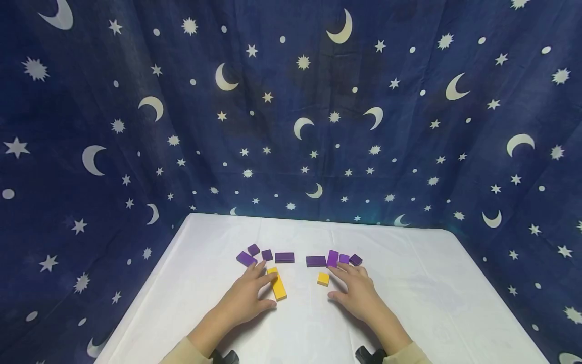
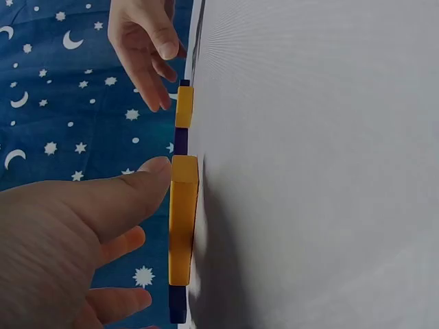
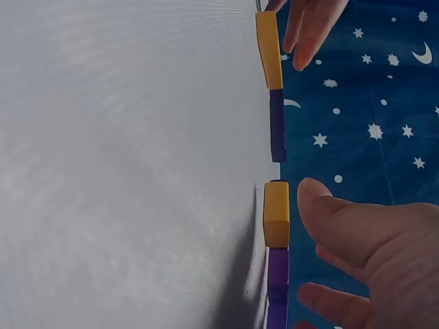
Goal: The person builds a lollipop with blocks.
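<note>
My left hand (image 1: 243, 299) hovers at the left side of a long yellow block (image 1: 279, 288), its fingers spread and relaxed. In the head view one fingertip overlaps that block; whether it touches cannot be told. The left wrist view shows the thumb (image 2: 147, 185) beside the near end of the yellow block (image 2: 182, 233). My right hand (image 1: 356, 293) has loosely bent fingers and holds nothing. It is just right of a small yellow block (image 1: 323, 279). In the right wrist view a gap separates its thumb (image 3: 319, 202) from the small yellow block (image 3: 276, 214).
Behind the left hand lie several purple blocks, including a long one (image 1: 284, 258) and a small one (image 1: 253, 249). Others lie behind the right hand, among them a long dark one (image 1: 316, 261) and an upright-looking one (image 1: 333, 258). A white-covered table (image 1: 400, 253) meets a starry blue curtain (image 1: 273, 126).
</note>
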Available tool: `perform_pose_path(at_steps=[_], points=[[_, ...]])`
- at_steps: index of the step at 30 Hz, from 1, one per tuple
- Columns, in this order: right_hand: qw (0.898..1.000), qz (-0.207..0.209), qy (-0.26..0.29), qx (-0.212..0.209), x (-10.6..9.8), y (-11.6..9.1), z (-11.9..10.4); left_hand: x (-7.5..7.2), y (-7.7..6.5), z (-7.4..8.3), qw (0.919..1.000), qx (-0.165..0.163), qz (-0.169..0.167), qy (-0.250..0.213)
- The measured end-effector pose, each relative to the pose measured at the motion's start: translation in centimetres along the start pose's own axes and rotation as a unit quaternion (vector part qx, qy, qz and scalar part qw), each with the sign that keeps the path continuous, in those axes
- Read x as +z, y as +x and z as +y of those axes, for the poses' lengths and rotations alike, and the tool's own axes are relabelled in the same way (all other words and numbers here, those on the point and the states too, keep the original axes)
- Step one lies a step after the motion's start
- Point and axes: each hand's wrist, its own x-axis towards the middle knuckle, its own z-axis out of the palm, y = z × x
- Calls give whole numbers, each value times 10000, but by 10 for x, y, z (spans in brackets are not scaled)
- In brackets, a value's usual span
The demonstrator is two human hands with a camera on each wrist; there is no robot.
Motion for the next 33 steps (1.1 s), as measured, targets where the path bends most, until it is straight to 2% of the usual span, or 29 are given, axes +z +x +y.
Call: perform_pose_path(at_steps=[15,26,33], points=[[9984,381,414,-20,5,9,-2,9,7,-2,9989,-166,297,-336],[9974,243,647,221,6,11,-11,16,10,-1,9975,-267,466,-454],[9967,156,724,323,8,14,-12,18,11,0,9972,-361,594,-276]])
